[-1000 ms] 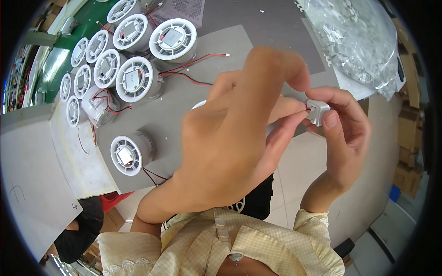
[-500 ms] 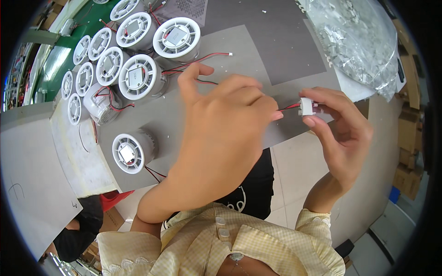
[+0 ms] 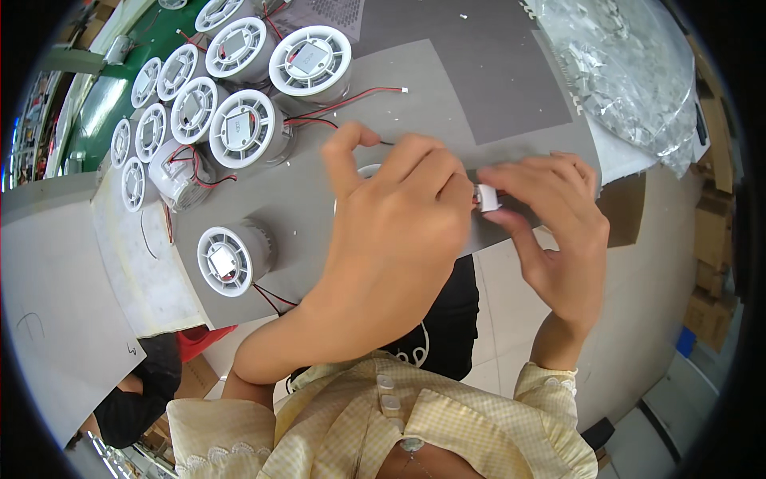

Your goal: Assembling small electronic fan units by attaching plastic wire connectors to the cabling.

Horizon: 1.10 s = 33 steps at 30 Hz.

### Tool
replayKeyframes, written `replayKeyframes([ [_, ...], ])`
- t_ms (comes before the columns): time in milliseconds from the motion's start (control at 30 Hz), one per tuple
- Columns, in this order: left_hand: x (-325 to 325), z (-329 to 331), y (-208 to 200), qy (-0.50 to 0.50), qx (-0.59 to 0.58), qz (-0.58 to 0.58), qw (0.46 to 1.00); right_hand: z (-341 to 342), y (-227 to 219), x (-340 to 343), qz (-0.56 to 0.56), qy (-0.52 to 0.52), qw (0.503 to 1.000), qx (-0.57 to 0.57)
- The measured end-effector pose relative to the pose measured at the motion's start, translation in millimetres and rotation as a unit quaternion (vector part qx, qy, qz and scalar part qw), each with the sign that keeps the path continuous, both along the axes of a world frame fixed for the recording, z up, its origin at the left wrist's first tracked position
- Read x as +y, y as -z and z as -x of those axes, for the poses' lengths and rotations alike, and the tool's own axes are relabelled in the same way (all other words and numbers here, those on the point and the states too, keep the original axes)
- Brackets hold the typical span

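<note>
My right hand [image 3: 550, 227] is closed in a pinch, with a small white rectangular piece [image 3: 488, 198] between its thumb and forefinger. A trace of red wire [image 3: 476, 196] shows at the left side of that piece. Right beside it, my left hand [image 3: 399, 215] has its fingers curled in at the wire; its fingertips are mostly hidden. Beneath the left hand, part of a white round rim [image 3: 369, 171] shows. A white round lamp-like housing [image 3: 226, 261], with a ribbed face and a small white square in its middle, stands alone left of my left wrist.
Several similar housings [image 3: 242, 129] with red and black leads stand grouped at the far left. One lead ends in a small white connector [image 3: 404, 90]. A clear plastic bag [image 3: 626, 72] full of small pale pieces lies far right. The grey table's front edge runs below my hands.
My right hand has moved left with the white piece, up against my left hand. The wire between them shows less. A white rim now shows beneath my left hand.
</note>
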<state>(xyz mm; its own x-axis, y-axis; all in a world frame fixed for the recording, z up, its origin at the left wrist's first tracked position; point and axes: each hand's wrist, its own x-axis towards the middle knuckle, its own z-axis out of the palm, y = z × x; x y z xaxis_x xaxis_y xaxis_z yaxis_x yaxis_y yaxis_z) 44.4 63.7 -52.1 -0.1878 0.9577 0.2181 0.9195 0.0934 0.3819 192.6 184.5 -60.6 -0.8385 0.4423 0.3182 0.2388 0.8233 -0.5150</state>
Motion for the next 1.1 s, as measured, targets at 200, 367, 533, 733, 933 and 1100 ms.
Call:
replayKeyframes([
  [200, -11.9, 0.4, -3.3, -0.094, -0.039, -0.007, 0.995, 3.8, -3.2, -8.3, -0.045, 0.037, 0.998, -0.011],
  [367, -12.2, 1.3, 0.1, -0.05, -0.019, -0.045, 0.998, 9.2, -2.4, -16.3, -0.085, 0.052, 0.994, -0.04],
  [533, -15.9, -0.3, 1.0, -0.123, -0.048, -0.03, 0.991, 9.6, -2.2, -25.6, -0.061, 0.074, 0.993, -0.064],
  [733, -16.2, 2.6, 9.4, -0.055, -0.092, -0.076, 0.991, 9.1, -4.3, -20.8, -0.029, 0.046, 0.997, -0.054],
  [933, -17.9, -2.8, 7.2, -0.04, -0.118, -0.074, 0.989, -1.0, -12.6, -22.6, 0.011, 0.007, 0.997, -0.078],
  [1100, -17.8, -4.5, 7.2, -0.042, -0.075, -0.098, 0.991, 6.0, -8.1, -26.9, -0.009, 0.0, 0.997, -0.071],
])
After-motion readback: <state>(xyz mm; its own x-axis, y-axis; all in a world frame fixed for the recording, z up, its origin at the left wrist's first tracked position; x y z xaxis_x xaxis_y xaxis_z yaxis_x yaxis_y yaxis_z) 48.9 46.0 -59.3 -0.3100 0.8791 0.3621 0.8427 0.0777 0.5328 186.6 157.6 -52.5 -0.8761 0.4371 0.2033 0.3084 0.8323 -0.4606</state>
